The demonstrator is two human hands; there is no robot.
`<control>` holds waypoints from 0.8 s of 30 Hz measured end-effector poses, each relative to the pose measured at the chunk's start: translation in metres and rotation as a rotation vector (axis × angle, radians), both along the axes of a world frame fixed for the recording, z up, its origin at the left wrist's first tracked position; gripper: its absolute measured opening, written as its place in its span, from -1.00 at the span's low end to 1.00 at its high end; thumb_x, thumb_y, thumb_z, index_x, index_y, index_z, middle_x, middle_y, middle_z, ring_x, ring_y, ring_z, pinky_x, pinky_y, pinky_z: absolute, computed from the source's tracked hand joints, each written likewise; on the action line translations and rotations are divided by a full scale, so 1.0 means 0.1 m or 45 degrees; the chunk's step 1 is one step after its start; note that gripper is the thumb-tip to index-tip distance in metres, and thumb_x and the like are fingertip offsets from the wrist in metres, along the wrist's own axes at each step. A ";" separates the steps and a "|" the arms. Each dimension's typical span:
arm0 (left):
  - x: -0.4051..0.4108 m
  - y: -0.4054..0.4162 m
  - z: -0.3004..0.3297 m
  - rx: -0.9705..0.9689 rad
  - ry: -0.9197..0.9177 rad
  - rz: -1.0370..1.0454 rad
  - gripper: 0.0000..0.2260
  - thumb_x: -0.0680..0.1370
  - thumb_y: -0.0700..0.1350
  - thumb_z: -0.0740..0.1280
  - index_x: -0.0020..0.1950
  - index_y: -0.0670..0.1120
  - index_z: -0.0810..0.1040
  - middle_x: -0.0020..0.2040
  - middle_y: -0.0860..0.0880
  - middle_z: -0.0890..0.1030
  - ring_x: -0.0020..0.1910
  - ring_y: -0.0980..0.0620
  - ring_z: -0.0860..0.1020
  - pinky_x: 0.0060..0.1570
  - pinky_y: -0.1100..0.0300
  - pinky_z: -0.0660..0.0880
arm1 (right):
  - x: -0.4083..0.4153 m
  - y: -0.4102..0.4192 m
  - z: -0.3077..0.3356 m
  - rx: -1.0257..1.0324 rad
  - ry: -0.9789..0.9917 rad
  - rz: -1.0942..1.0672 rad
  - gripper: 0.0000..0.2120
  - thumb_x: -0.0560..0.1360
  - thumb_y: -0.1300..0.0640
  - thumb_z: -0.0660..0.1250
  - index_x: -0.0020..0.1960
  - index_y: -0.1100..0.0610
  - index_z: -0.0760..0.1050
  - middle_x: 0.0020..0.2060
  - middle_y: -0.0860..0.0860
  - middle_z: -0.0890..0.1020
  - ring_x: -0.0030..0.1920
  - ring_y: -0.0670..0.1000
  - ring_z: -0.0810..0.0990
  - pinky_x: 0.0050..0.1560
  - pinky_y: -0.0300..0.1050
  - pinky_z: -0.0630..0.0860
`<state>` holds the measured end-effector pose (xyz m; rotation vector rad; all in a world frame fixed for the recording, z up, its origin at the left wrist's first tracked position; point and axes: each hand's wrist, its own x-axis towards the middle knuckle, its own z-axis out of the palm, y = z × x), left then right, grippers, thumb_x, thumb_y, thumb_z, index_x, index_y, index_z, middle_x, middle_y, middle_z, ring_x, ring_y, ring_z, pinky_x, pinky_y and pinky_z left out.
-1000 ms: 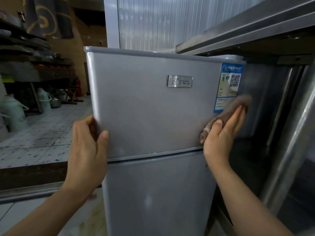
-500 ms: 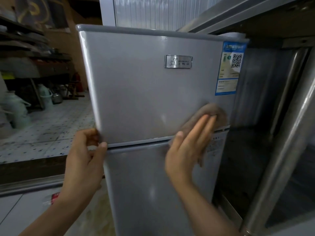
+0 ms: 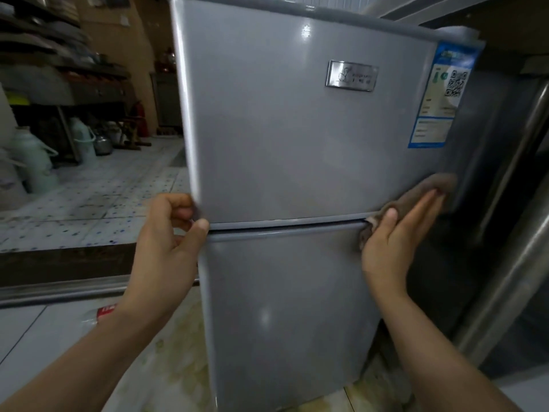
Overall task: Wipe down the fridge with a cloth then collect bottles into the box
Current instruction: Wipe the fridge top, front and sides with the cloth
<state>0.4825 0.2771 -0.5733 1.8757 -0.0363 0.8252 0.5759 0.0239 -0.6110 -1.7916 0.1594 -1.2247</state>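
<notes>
Right now the left hand (image 3: pixel 169 233) grips the lower left corner of the fridge (image 3: pixel 297 150) top door, thumb at the seam, while the right hand (image 3: pixel 398 236), fingers straight, presses the brown cloth (image 3: pixel 416 197) flat against the door's lower right edge. Pressure near the gap could snag the cloth in the seam, or the left-hand pull might swing the door open mid-wipe. No bottles or box show

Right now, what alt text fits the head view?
A right hand presses a brown cloth flat against a silver two-door fridge near the door seam, while the left hand grips the upper door's lower left corner.
</notes>
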 end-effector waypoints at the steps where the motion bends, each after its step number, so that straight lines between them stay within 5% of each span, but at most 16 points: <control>1: 0.00 0.01 0.01 -0.007 0.007 -0.015 -0.83 0.55 -0.22 0.27 0.00 0.05 0.39 -0.10 0.13 0.45 -0.16 0.33 0.45 -0.25 0.50 0.37 | -0.05 0.14 0.01 -0.017 -0.028 -0.033 -0.40 0.58 0.10 0.03 0.54 0.24 -0.08 0.54 0.19 -0.07 0.54 0.12 -0.08 0.49 -0.22 -0.17; 4: 0.00 0.02 0.04 -0.027 0.034 -0.075 -0.80 0.54 -0.21 0.27 -0.06 0.11 0.39 -0.10 0.13 0.46 -0.14 0.29 0.45 -0.20 0.46 0.36 | -0.27 0.75 -0.09 -0.171 -0.119 -0.027 -0.40 0.57 0.09 0.06 0.53 0.26 -0.02 0.52 0.24 -0.01 0.52 0.19 -0.05 0.52 -0.04 -0.14; 12: -0.23 0.26 0.00 -0.186 0.131 -0.398 -0.67 0.60 -0.24 0.16 0.31 0.05 0.43 0.20 0.15 0.54 0.18 0.23 0.51 0.17 0.23 0.47 | -0.64 1.74 -0.36 -0.670 -0.262 0.238 -0.53 0.63 -0.04 0.00 0.45 0.17 0.14 0.47 0.12 0.08 0.48 0.34 0.00 0.51 0.14 -0.07; 16: -0.32 0.34 -0.09 -0.311 0.084 -0.321 -0.69 0.59 -0.29 0.14 0.20 0.03 0.49 0.06 0.18 0.61 0.06 0.22 0.57 0.03 0.36 0.51 | -0.62 1.98 -0.40 -1.009 -0.356 0.172 -0.54 0.54 0.10 0.25 0.42 0.06 0.26 0.44 0.01 0.17 0.50 0.25 0.00 0.51 0.12 -0.07; 19: -0.32 0.49 -0.12 -0.277 0.117 -0.076 -0.77 0.60 -0.19 0.17 0.17 0.08 0.48 0.13 0.15 0.55 0.16 0.18 0.49 0.14 0.30 0.42 | -0.58 1.84 -0.39 -1.234 -0.392 0.072 -0.44 0.48 0.15 0.29 0.45 0.06 0.24 0.44 -0.03 0.19 0.50 0.21 0.01 0.51 0.08 -0.06; 22: -0.35 0.63 -0.15 -0.218 0.187 -0.052 -0.77 0.61 -0.13 0.17 0.22 0.10 0.47 0.13 0.18 0.50 0.12 0.25 0.45 -0.18 0.48 0.41 | -0.54 1.66 -0.44 -1.297 -0.465 0.129 -0.45 0.49 0.17 0.33 0.43 0.05 0.24 0.43 0.03 0.24 0.48 0.27 0.14 0.49 0.13 0.09; 24: -0.38 0.70 -0.19 -0.211 0.206 -0.075 -0.77 0.61 -0.13 0.17 0.20 0.11 0.47 0.08 0.23 0.50 0.07 0.32 0.44 -0.12 0.47 0.36 | -0.52 1.54 -0.53 -1.316 -0.444 0.146 -0.48 0.50 0.16 0.33 0.41 0.04 0.25 0.44 0.09 0.30 0.47 0.28 0.19 0.47 0.18 0.12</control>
